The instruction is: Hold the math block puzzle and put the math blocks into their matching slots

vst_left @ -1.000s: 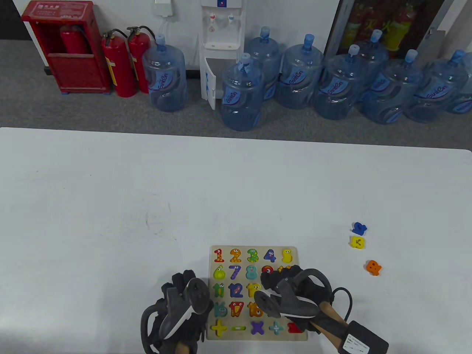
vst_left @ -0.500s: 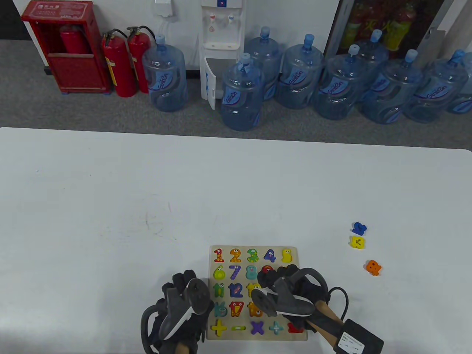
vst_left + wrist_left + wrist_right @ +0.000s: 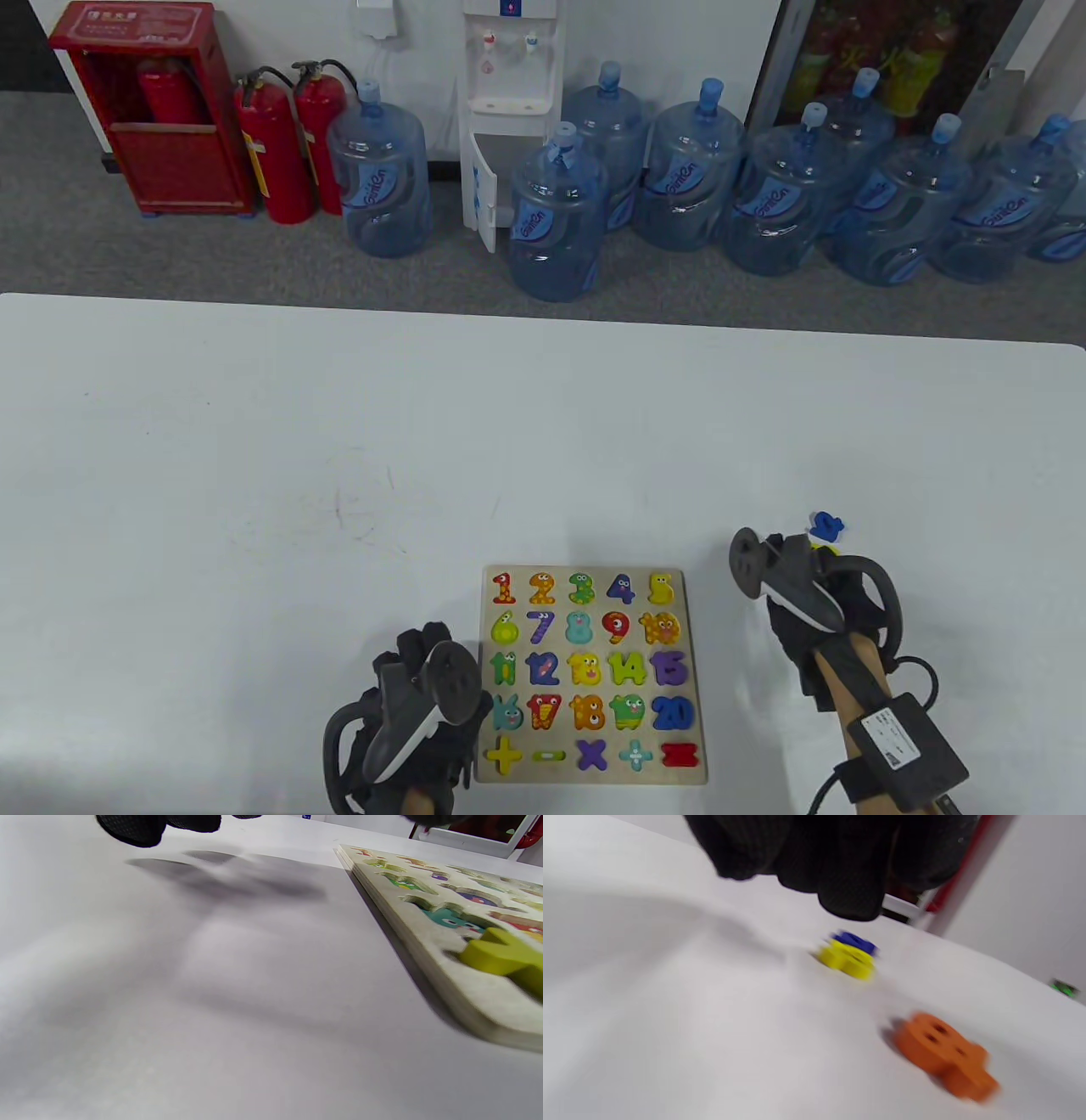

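Note:
The wooden puzzle board [image 3: 594,777] lies flat near the table's front edge, and the slots I can see hold coloured number and sign blocks. My left hand [image 3: 420,649] sits on the table at the board's left edge. Its fingers [image 3: 131,827] hang relaxed above the tabletop beside the board [image 3: 424,942] and hold nothing. My right hand [image 3: 797,586] is right of the board, over the loose blocks and empty. A blue block [image 3: 827,526] shows just beyond it. In the right wrist view the fingers [image 3: 848,878] hover near the yellow block [image 3: 848,961], blue block [image 3: 855,940] and orange block [image 3: 944,1056].
A yellow-green plus block [image 3: 500,955] sits in the board's near corner. The white table [image 3: 339,441] stretches away behind the board. Beyond its far edge stand water jugs [image 3: 556,221], fire extinguishers [image 3: 276,144] and a red cabinet [image 3: 153,110].
My right hand has left the board's right side and swung right and farther out to the loose blocks, uncovering the 10, 14, 15, 19 and 20 blocks. The left hand has not moved.

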Demonstrator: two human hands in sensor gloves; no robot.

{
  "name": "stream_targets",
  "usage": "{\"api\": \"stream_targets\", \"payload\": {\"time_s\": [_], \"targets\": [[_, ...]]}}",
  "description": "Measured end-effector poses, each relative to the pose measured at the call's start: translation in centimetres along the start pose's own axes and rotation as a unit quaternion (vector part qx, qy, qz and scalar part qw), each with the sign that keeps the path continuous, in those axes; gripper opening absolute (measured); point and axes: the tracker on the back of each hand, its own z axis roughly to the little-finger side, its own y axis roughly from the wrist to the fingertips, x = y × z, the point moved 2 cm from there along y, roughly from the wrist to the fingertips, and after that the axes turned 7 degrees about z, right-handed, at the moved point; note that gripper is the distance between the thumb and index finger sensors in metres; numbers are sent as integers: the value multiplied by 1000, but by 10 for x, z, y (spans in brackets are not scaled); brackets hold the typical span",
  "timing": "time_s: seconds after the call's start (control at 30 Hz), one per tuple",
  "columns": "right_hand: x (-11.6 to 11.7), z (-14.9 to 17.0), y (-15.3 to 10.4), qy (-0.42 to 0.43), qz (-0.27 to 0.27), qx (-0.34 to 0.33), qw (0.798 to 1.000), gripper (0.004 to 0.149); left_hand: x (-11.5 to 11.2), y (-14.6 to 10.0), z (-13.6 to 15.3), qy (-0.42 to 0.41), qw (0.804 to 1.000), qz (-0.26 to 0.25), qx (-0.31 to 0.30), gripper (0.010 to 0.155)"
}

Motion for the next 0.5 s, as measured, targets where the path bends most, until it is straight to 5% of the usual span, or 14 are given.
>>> {"api": "stream_targets", "payload": {"time_s": [0.37,0.5], "targets": [[47,40,15,10,-90,30,995,73,0,1,2,-9,1000,3,-3,84],[42,41,10,6,-56,26,998,70,-1,-1,3,-8,1000,1,-1,84]]}}
